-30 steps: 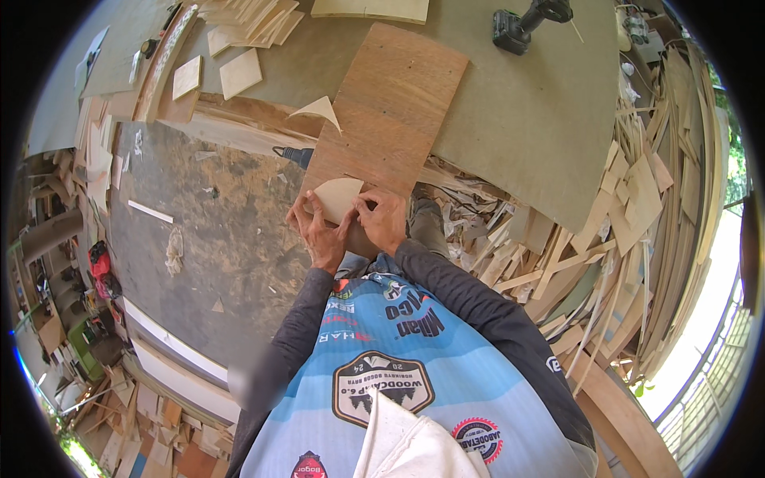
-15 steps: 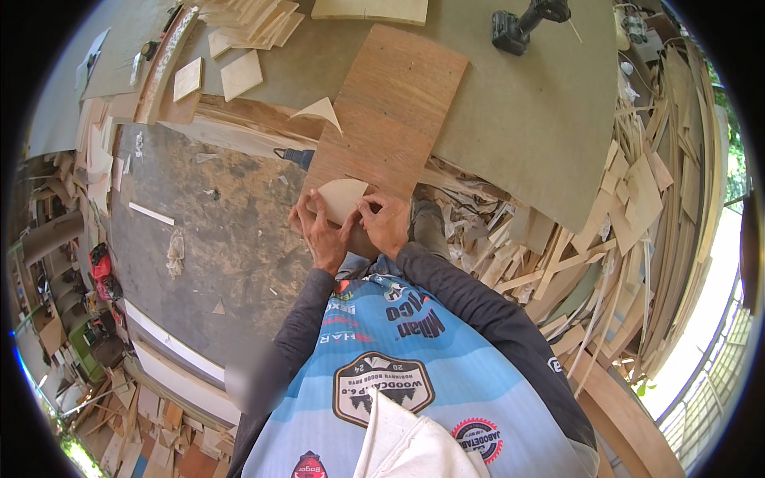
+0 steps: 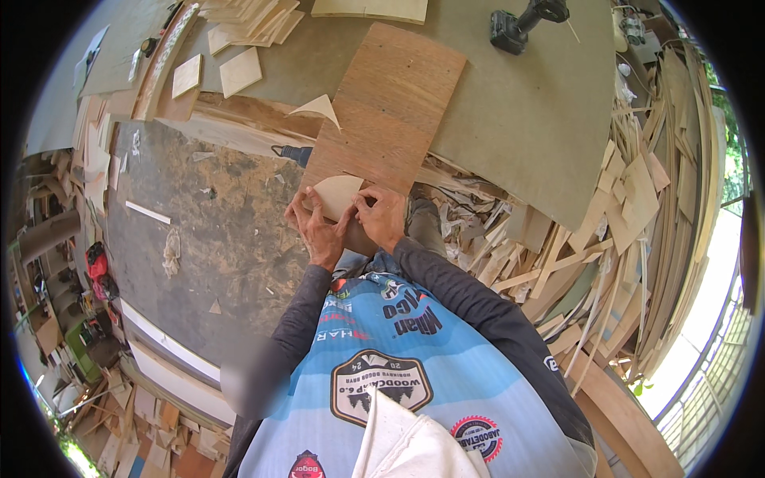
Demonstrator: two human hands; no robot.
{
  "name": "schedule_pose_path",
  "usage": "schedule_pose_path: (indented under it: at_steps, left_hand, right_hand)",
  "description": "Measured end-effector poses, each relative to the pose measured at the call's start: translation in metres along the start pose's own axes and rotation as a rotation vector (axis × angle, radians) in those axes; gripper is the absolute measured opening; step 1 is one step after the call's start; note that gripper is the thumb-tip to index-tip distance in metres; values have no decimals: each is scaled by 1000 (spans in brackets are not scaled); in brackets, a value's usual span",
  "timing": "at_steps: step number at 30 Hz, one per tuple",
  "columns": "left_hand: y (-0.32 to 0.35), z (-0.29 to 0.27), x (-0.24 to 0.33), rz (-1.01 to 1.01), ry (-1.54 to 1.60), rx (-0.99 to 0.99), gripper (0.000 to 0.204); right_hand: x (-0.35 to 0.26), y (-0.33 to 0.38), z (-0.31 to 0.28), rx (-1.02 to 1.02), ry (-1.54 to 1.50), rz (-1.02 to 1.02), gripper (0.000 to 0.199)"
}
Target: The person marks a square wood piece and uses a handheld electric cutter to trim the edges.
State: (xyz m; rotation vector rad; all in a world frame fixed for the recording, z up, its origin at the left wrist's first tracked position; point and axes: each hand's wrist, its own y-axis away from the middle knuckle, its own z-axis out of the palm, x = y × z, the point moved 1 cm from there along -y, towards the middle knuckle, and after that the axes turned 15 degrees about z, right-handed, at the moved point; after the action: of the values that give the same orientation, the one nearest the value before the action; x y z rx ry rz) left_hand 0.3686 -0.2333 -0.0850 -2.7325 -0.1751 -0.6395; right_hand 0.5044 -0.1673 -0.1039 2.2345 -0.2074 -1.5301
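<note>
- Offcut [image 3: 339, 196]: a small pale piece of thin wood with a rounded top edge, being held against the near end of a brown board [image 3: 386, 111] that is lying on the table [image 3: 526, 119].
- Left hand [image 3: 317, 231]: pinching the offcut's lower left edge, fingers curled behind it, thumb in front.
- Right hand [image 3: 384, 217]: gripping the lower right edge in the same way; both hands are close together, nearly touching below the piece.
- Handling judgement: the piece is looking light and thin, stiff across its face but likely to snap or split if bent along the grain. Its sawn edges are probably splintering, so bare fingers are at risk.
- Hold judgement: edges are offering the surest grip, one hand on each side as now; the flat face is likely smooth and giving little purchase.
- Surroundings: a triangular scrap [image 3: 320, 108] is resting just left of the board, a black drill [image 3: 522, 22] is lying well beyond it, and pale squares [image 3: 239, 70] are sitting at the far left. Loose strips [image 3: 606, 239] are piling up to the right.
</note>
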Motion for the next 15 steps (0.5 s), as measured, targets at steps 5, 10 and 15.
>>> schedule_pose_path:
  at_steps: [5,10,15]
  left_hand:
    - [-1,2,1,-10,4,8,91]
    - [3,2,2,-54,35,16,93]
    - [-1,-3,4,11,33,-7,94]
  right_hand:
    - [1,-3,0,3,13,-21,18]
    - [-6,0,-1,8,50,-44,17]
    - [7,4,2,38,-12,-7,19]
